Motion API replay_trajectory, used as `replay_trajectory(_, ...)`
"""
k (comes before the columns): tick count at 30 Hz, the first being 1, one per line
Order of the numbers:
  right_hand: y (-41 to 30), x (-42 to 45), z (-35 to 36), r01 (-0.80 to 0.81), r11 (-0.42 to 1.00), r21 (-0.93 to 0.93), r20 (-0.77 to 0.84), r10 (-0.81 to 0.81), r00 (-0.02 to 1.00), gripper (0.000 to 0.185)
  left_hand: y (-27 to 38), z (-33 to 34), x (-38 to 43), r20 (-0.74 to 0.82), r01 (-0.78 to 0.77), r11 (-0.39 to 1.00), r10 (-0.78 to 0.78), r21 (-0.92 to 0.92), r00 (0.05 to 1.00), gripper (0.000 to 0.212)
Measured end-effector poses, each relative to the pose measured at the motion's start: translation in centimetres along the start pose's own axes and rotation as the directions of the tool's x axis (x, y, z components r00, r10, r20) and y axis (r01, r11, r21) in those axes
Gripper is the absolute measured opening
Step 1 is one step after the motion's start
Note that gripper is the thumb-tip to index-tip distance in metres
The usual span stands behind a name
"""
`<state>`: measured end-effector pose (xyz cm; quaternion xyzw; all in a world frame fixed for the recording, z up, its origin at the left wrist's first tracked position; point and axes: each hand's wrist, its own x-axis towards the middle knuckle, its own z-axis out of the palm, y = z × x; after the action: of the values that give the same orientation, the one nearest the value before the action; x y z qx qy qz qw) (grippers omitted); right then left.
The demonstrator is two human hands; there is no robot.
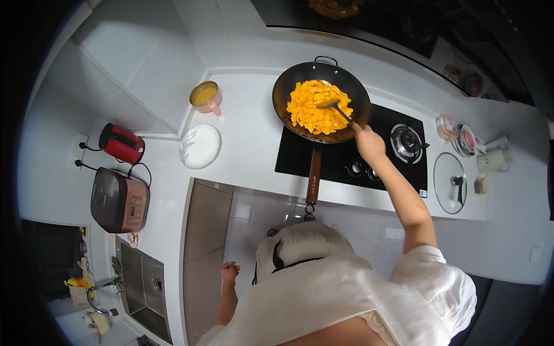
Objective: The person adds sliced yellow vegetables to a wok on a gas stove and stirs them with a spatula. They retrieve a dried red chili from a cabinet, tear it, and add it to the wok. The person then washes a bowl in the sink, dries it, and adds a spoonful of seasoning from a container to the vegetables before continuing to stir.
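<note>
My right hand [370,145] grips the dark handle of a spatula [342,113], whose blurred head lies among orange chopped pieces [316,116]. These pieces, perhaps pumpkin, are heaped in a black wok [287,93] on the left side of the gas hob [294,162]. The wok's wooden handle [312,179] points towards me past the counter edge, with no hand on it. Low at my left side hangs my left hand [230,272], its fingers curled and nothing visible in it.
Left of the wok are a pink-handled pot [215,106] with yellow contents and a white plate [201,147]. A red kettle [121,143], a rice cooker [117,201] and a sink [145,285] line the left counter. Right of the burner [407,142] lies a glass lid [446,181].
</note>
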<state>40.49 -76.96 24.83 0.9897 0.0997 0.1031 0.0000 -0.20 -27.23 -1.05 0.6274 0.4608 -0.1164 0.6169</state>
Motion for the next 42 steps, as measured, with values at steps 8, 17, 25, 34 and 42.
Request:
replay_trajectory(8,-2.0,-3.7,-2.1,0.032,0.992,0.124,0.07,-0.04,0.997,0.021,-2.9,2.8,-2.2,-0.082,0.199,0.979,-0.194,0.052,0.978,0.012)
replay_trajectory(17,-0.5,6.4,-5.2,-0.055,0.966,0.251,0.12,0.025,0.992,0.02,-4.7,4.0,-3.0,-0.081,0.14,0.99,-0.138,0.03,0.987,0.013)
replay_trajectory(25,0.0,1.2,-6.0,0.156,0.987,0.036,0.141,-0.159,0.977,0.033,-5.4,5.0,-2.5,-0.037,0.141,0.984,-0.145,-0.108,0.989,0.015)
replay_trajectory(34,2.0,7.4,-15.8,0.262,0.958,-0.116,0.476,-0.178,0.861,0.029,-5.6,4.0,-1.5,-0.004,0.203,0.979,-0.203,-0.003,0.979,0.014)
replay_trajectory(42,0.0,12.5,-13.3,0.124,0.939,-0.321,0.453,0.037,0.891,0.014,-5.5,5.2,-0.3,-0.001,0.175,0.976,-0.177,-0.132,0.984,0.012)
